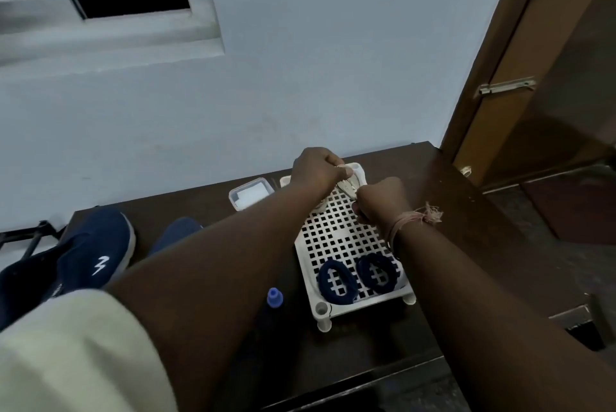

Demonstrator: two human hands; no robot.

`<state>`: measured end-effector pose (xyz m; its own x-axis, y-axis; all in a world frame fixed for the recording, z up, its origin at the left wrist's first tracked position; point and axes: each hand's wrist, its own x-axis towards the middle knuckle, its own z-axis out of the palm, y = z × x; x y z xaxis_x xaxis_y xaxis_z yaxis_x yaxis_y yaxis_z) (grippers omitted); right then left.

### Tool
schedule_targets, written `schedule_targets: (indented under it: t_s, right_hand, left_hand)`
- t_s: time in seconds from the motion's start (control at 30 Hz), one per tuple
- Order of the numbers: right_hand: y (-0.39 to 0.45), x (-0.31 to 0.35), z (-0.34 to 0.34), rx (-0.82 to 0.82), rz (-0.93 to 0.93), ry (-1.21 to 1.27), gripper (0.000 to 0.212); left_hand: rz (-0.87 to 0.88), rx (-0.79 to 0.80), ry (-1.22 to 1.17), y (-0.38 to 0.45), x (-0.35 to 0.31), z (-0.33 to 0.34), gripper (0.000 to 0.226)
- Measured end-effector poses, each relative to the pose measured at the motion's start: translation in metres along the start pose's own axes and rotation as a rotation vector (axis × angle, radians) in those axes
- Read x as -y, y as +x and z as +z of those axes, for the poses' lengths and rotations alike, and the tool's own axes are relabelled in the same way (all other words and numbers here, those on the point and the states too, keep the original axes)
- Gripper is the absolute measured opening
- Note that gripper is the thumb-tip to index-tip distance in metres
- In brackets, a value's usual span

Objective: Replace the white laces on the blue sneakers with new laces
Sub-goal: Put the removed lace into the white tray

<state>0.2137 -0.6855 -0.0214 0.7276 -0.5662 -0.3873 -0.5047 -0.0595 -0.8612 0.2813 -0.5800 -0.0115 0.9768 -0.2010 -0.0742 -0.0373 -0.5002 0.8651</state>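
Two hands (pixel 316 168) (pixel 380 200), each grip clenched on white laces (pixel 346 186), over dark table (pixel 466 228) beside pale wall (pixel 300 78).

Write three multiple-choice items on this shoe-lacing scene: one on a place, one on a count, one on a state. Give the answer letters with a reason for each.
1. Where do the dark blue coils lie?
A. On the near end of the white perforated tray
B. Inside the sneaker
C. On the floor

2. How many dark blue coils are on the tray?
A. One
B. Two
C. Four

3. What are the hands doing?
A. Both rest flat on the table
B. Both grip a whitish bundle at the tray's far end
C. One holds the blue sneaker

Answers:
1 A: they sit side by side on the grid by its near edge.
2 B: two rings show.
3 B: left hand and right hand curl round the bundle.
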Motion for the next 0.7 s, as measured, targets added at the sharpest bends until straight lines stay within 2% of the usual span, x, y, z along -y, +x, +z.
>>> schedule_targets:
  t_s: [0.1, 0.13, 0.23, 0.3, 0.37, 0.5, 0.63, 0.7]
  right_hand:
    - [0.009, -0.002, 0.008, -0.06, 0.037, 0.045, 0.013]
    - [0.013, -0.005, 0.01, -0.077, 0.037, 0.033, 0.004]
    - [0.024, -0.012, 0.015, -0.092, -0.002, -0.04, 0.033]
    - [0.031, -0.016, 0.018, -0.105, -0.019, -0.066, 0.03]
    - [0.03, -0.016, 0.023, -0.133, -0.082, -0.092, 0.014]
    - [0.029, -0.014, 0.028, -0.141, -0.176, -0.255, 0.023]
    - [0.022, -0.001, 0.022, -0.144, -0.246, -0.521, 0.027]
    - [0.018, 0.006, 0.016, -0.132, -0.269, -0.631, 0.017]
  left_hand:
    - [0.118, 0.068, 0.254, 0.018, -0.001, 0.007, 0.013]
    - [0.16, 0.092, 0.349, 0.023, 0.001, 0.01, 0.015]
    - [0.234, 0.142, 0.507, 0.033, 0.009, 0.018, 0.018]
    - [0.255, 0.148, 0.564, 0.038, 0.013, 0.023, 0.019]
    - [0.28, 0.144, 0.643, 0.042, 0.016, 0.025, 0.023]
    - [0.319, 0.118, 0.817, 0.04, 0.017, 0.026, 0.024]
    - [0.408, 0.026, 0.985, 0.03, 0.012, 0.025, 0.01]
    - [0.412, -0.017, 0.986, 0.025, 0.011, 0.021, 0.016]
